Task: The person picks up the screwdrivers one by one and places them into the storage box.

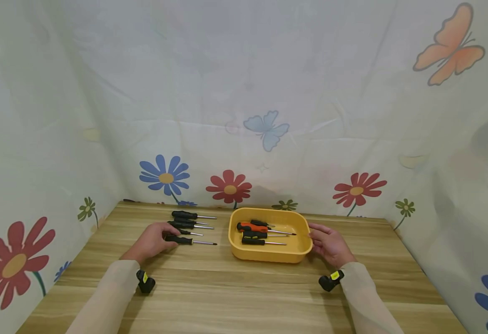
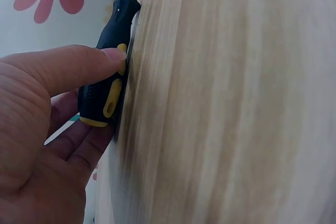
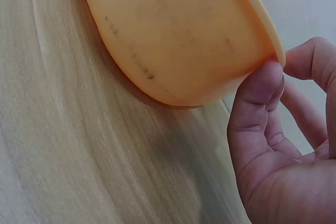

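My left hand (image 1: 153,241) pinches the black-and-yellow handle of a screwdriver (image 2: 119,22) between thumb and fingers. Its shaft points right in the head view, low over the wooden table. Just behind it lie several more dark-handled screwdrivers (image 1: 185,215), in a column with their tips also to the right. On the other side, my right hand (image 1: 331,245) pinches the right rim of a yellow plastic bin (image 1: 269,256) between thumb and fingers. Inside the bin lie several screwdrivers, one with an orange-and-black handle (image 1: 252,227), the others dark-handled.
The wood-grain table (image 1: 235,297) runs back to a pale curtain (image 1: 210,93) printed with flowers and butterflies. That curtain also encloses both sides. Small black cameras (image 1: 145,281) are strapped to both wrists.
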A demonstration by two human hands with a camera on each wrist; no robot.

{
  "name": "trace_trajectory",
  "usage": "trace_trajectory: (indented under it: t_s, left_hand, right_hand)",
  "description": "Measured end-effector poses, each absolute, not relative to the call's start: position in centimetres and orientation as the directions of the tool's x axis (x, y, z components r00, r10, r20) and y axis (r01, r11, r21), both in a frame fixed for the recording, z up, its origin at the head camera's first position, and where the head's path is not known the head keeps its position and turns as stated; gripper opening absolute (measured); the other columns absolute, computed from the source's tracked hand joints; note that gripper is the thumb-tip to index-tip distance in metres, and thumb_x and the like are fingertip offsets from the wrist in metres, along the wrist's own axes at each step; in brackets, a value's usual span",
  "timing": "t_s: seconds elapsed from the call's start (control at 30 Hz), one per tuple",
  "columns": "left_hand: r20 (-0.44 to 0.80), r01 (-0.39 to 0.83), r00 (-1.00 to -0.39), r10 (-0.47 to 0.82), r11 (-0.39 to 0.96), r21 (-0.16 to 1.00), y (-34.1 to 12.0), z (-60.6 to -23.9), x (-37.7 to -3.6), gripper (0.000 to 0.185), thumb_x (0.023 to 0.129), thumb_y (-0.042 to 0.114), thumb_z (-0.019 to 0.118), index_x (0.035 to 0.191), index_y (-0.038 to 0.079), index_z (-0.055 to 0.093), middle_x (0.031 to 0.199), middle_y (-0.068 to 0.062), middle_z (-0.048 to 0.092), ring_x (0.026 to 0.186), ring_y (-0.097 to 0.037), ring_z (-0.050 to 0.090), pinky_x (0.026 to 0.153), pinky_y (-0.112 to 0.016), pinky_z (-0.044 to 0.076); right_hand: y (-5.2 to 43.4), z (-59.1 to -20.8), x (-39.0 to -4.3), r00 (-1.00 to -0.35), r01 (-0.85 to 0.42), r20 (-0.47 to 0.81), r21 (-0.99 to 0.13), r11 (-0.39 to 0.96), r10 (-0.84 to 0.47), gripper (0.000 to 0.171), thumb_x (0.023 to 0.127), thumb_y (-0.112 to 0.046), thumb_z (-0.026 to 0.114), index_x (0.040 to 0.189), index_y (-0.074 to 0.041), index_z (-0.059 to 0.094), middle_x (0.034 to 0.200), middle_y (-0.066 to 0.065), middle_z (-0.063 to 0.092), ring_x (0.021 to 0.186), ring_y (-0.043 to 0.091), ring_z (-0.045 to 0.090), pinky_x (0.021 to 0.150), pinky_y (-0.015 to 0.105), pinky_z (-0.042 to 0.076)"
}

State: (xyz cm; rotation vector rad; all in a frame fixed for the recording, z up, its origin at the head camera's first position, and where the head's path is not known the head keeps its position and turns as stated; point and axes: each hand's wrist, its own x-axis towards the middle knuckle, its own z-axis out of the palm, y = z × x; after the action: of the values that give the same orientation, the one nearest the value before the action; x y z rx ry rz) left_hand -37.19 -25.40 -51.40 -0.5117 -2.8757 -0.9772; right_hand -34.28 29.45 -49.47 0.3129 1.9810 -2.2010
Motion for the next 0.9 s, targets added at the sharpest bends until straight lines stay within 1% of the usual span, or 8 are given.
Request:
trace_trajectory:
  t_s: [0.13,0.23,0.47,0.63,0.7,0.9]
  left_hand:
    - [0.134,0.323,-0.944,0.303,0.751,0.576,-25.48,-51.34,-37.20,0.025,0.081,0.011,0.086,0.105,0.012,0.079,0.108,-0.006,0.076,0.103,-0.027,0.069,0.094,-0.051,0.055]
    - [0.120,0.315,-0.945,0.303,0.757,0.572,-25.54,-51.34,-37.24,0.025,0.081,0.012,0.086,0.105,0.013,0.079,0.109,-0.006,0.076,0.105,-0.029,0.068,0.096,-0.053,0.054]
    - [0.095,0.285,-0.954,0.283,0.766,0.576,-25.33,-51.06,-36.96,0.024,0.081,0.015,0.087,0.104,0.015,0.079,0.107,-0.004,0.077,0.102,-0.024,0.068,0.094,-0.049,0.054]
    - [0.088,0.266,-0.959,0.271,0.742,0.615,-25.21,-51.00,-36.79,0.026,0.081,0.017,0.087,0.105,0.016,0.078,0.111,-0.005,0.076,0.107,-0.027,0.068,0.099,-0.052,0.052]
    - [0.086,0.259,-0.960,0.266,0.731,0.631,-25.23,-51.07,-36.74,0.026,0.082,0.019,0.087,0.107,0.016,0.078,0.113,-0.006,0.075,0.108,-0.027,0.067,0.099,-0.052,0.052]
    - [0.067,0.203,-0.975,0.214,0.717,0.667,-25.34,-51.34,-36.73,0.027,0.083,0.027,0.087,0.108,0.023,0.079,0.119,-0.007,0.073,0.101,-0.024,0.061,0.092,-0.044,0.050]
  right_hand:
    - [29.47,-49.45,-34.20,-0.967,0.251,-0.254,-0.961,-0.114,0.009,0.053,0.100,-0.010,0.064,0.151,-0.004,0.049,0.121,0.011,0.073,0.091,0.017,0.072,0.079,0.030,0.062]
    - [29.49,-49.50,-34.21,-0.968,0.247,-0.250,-0.962,-0.119,0.008,0.054,0.100,-0.010,0.065,0.151,-0.004,0.049,0.122,0.011,0.073,0.092,0.017,0.072,0.080,0.030,0.062]
    - [29.50,-49.65,-34.22,-0.969,0.246,-0.248,-0.964,-0.102,0.007,0.053,0.100,-0.011,0.065,0.151,-0.006,0.050,0.128,0.013,0.071,0.096,0.019,0.072,0.083,0.031,0.062]
    - [29.49,-49.73,-34.27,-0.968,0.246,-0.249,-0.964,-0.105,0.014,0.051,0.100,-0.011,0.065,0.149,-0.006,0.052,0.129,0.014,0.070,0.098,0.021,0.072,0.084,0.033,0.062]
    - [29.46,-49.74,-34.29,-0.968,0.248,-0.250,-0.963,-0.105,0.011,0.051,0.100,-0.011,0.065,0.149,-0.006,0.052,0.130,0.015,0.070,0.099,0.021,0.072,0.085,0.033,0.062]
    - [29.42,-49.72,-34.29,-0.968,0.248,-0.251,-0.963,-0.101,0.011,0.049,0.101,-0.010,0.064,0.149,-0.006,0.053,0.129,0.015,0.070,0.099,0.021,0.072,0.085,0.033,0.062]
